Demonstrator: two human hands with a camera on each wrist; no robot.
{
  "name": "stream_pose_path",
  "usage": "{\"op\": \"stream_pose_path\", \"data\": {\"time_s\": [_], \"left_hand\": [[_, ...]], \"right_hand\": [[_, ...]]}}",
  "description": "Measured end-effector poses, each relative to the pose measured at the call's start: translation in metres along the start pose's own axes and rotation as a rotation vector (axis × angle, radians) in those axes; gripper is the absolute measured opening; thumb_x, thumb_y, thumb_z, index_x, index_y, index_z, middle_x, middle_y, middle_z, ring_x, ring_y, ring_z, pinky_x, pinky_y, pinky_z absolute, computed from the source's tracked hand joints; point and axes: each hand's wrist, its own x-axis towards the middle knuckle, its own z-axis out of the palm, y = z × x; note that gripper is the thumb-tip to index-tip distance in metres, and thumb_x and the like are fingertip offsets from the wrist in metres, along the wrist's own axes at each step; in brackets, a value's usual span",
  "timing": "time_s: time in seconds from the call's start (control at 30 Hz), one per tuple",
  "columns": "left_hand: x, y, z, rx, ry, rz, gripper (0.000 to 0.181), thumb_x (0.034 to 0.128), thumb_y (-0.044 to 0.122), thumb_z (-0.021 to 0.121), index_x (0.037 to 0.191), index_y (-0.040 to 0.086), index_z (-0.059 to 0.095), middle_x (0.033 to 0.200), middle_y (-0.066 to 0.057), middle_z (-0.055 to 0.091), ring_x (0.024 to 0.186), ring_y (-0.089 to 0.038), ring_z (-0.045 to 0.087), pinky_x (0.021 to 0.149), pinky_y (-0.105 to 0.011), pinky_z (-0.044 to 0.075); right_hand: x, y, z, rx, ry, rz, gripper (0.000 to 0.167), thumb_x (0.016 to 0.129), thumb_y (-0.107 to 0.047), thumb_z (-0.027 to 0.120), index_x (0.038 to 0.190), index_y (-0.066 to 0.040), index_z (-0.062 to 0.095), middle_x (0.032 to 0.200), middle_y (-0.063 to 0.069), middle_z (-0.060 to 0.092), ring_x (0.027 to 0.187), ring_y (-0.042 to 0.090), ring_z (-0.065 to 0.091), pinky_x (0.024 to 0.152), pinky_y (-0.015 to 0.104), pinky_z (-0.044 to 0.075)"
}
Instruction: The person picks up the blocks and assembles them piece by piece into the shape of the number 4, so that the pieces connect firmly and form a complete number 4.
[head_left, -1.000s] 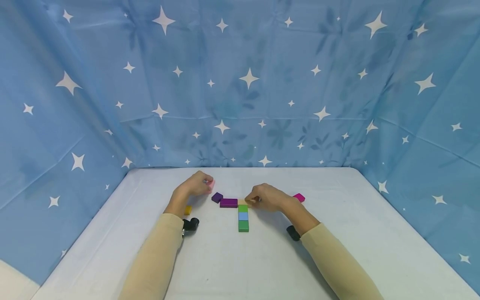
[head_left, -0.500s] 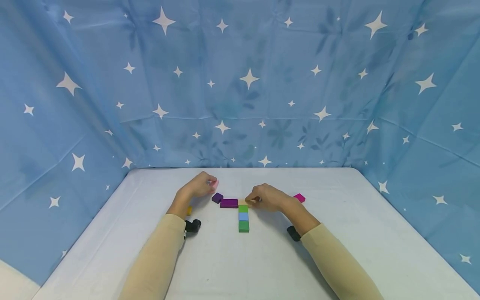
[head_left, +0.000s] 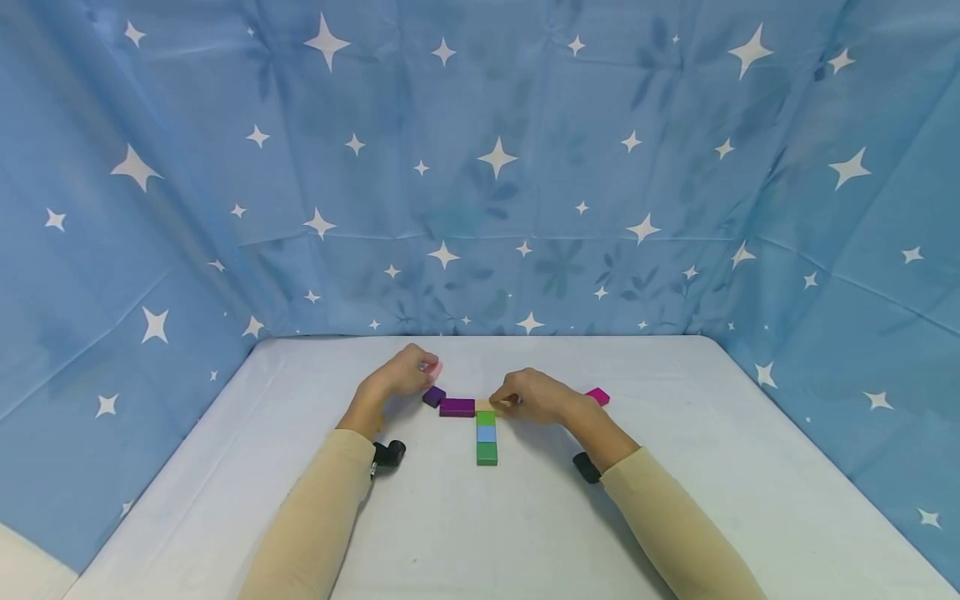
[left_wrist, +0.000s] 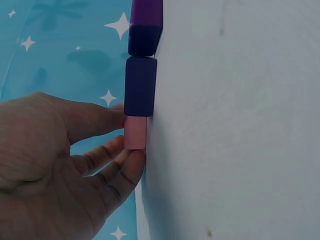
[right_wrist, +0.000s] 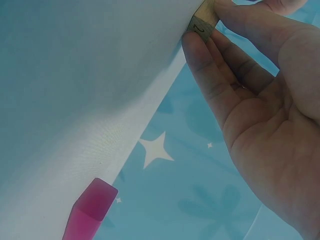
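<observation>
Since the pink block [left_wrist: 135,133] looks like solid painted wood, I'd bet it's light, stiff and hard to break, maybe a bit slick. It's just beside the dark purple block [head_left: 433,396], can't tell if they touch, and the left hand [head_left: 397,375] pinches it between thumb and fingers. I'd grab opposite sides. Same deal for the tan block [right_wrist: 201,26] at the far end of the column of 3 blocks [head_left: 487,434]: the right hand [head_left: 532,394] has it between thumb and fingertips.
</observation>
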Motion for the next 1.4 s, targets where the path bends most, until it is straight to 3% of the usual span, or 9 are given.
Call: {"op": "stream_pose_path", "data": {"time_s": [0.17, 0.4, 0.63, 0.93, 1.17, 1.4], "left_hand": [[0.001, 0.002, 0.002, 0.010, 0.002, 0.007, 0.046, 0.0912, -0.001, 0.064, 0.138, 0.000, 0.065, 0.125, -0.019, 0.060, 0.113, -0.030, 0.050, 0.100, -0.046, 0.043], [0.003, 0.003, 0.007, 0.006, 0.004, -0.006, 0.048, 0.0929, 0.000, 0.061, 0.141, -0.002, 0.062, 0.137, -0.022, 0.060, 0.115, -0.030, 0.052, 0.106, -0.049, 0.045], [0.005, 0.006, 0.008, 0.031, 0.017, 0.036, 0.048, 0.0914, -0.001, 0.058, 0.139, -0.004, 0.063, 0.138, -0.023, 0.062, 0.123, -0.031, 0.054, 0.110, -0.049, 0.044], [0.005, 0.010, 0.009, 0.034, 0.024, 0.044, 0.045, 0.0902, -0.004, 0.060, 0.135, -0.002, 0.067, 0.123, -0.020, 0.062, 0.107, -0.029, 0.051, 0.095, -0.042, 0.044], [0.003, 0.013, 0.011, 0.009, 0.011, 0.003, 0.050, 0.0928, -0.001, 0.059, 0.143, -0.002, 0.060, 0.143, -0.026, 0.054, 0.124, -0.032, 0.051, 0.109, -0.048, 0.044], [0.003, 0.017, 0.013, 0.011, 0.008, -0.015, 0.046, 0.0981, 0.002, 0.056, 0.144, -0.001, 0.059, 0.143, -0.023, 0.054, 0.134, -0.034, 0.051, 0.117, -0.050, 0.041]], "right_hand": [[0.000, 0.001, 0.001, -0.004, 0.003, -0.007, 0.014, 0.095, 0.000, 0.072, 0.097, -0.012, 0.076, 0.084, 0.003, 0.060, 0.082, 0.013, 0.053, 0.076, 0.024, 0.048], [0.000, 0.001, 0.002, 0.008, 0.001, 0.004, 0.016, 0.094, 0.000, 0.074, 0.102, -0.013, 0.078, 0.088, 0.003, 0.065, 0.084, 0.013, 0.055, 0.079, 0.024, 0.052], [0.000, 0.001, 0.002, 0.005, 0.000, 0.018, 0.016, 0.094, 0.000, 0.073, 0.103, -0.013, 0.079, 0.088, 0.003, 0.064, 0.084, 0.013, 0.055, 0.079, 0.025, 0.051], [0.001, 0.000, 0.001, 0.006, 0.001, 0.036, 0.019, 0.095, -0.002, 0.073, 0.109, -0.014, 0.080, 0.093, 0.003, 0.067, 0.087, 0.014, 0.056, 0.082, 0.027, 0.053], [0.002, 0.001, 0.002, 0.013, 0.001, 0.031, 0.017, 0.095, -0.003, 0.073, 0.105, -0.015, 0.079, 0.090, 0.002, 0.065, 0.085, 0.014, 0.056, 0.079, 0.026, 0.051], [0.001, 0.001, 0.002, 0.007, 0.000, 0.032, 0.017, 0.096, -0.004, 0.073, 0.106, -0.015, 0.079, 0.091, 0.002, 0.067, 0.085, 0.013, 0.056, 0.080, 0.026, 0.053]]}}
